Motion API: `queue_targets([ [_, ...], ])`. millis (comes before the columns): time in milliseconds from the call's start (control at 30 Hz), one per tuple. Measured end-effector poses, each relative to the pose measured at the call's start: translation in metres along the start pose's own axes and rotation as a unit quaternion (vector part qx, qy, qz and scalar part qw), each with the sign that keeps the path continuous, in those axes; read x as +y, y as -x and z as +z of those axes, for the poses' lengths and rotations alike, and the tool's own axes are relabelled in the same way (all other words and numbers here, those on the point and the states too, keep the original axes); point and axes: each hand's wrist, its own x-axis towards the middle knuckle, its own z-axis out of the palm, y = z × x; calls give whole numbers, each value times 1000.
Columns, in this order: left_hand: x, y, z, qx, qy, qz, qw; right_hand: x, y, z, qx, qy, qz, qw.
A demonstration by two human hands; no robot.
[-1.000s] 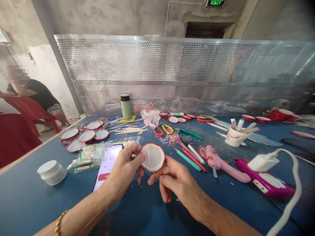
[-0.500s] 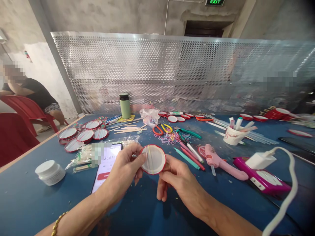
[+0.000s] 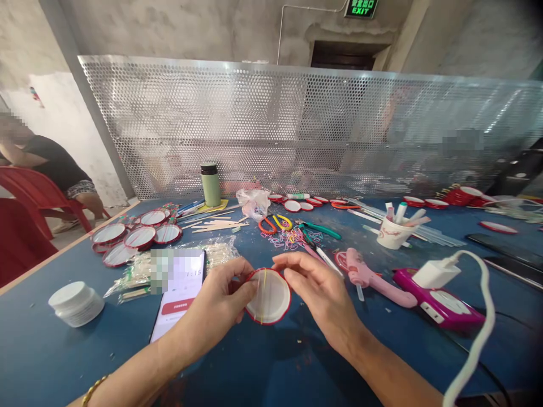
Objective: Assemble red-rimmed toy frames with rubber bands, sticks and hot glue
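A round, white-faced disc with a red rim point(image 3: 275, 302) is tilted toward me above the table. A thin yellowish strip crosses its face. My left hand point(image 3: 231, 291) pinches the disc at its left edge, thumb in front, with the other fingers mostly hidden behind. At the upper right rim, my right hand point(image 3: 322, 291) has its fingers stretched out, with thumb and index fingertips at or very near the edge; whether they touch it I cannot tell. A lit phone point(image 3: 180, 294) lies beside my left wrist.
Similar red-rimmed discs point(image 3: 139, 237) are piled at left, near a white jar point(image 3: 76, 304) and bagged sticks point(image 3: 142, 268). Behind are a green bottle point(image 3: 210, 186) and pliers point(image 3: 320, 229). At right sit a pink glue gun point(image 3: 377, 282), a purple power strip point(image 3: 439, 297) and a cup of pens point(image 3: 394, 233).
The disc has come slightly lower and nearer. My right hand has shifted from beneath its right edge up to the upper right rim, its fingers straightening. My left hand keeps its pinch.
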Motion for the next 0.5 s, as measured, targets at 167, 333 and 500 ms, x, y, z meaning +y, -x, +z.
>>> queue_targets([
  [167, -7, -1, 4, -14, -22, -7, 1000, 2, 3, -1, -90, 92, -50, 990],
  [333, -17, -4, 11, -75, -25, -69, 994, 5, 4, 0, -127, 103, -27, 986],
  [500, -27, -8, 14, -108, -23, -93, 989, 5, 0, -2, -147, 173, -45, 973],
])
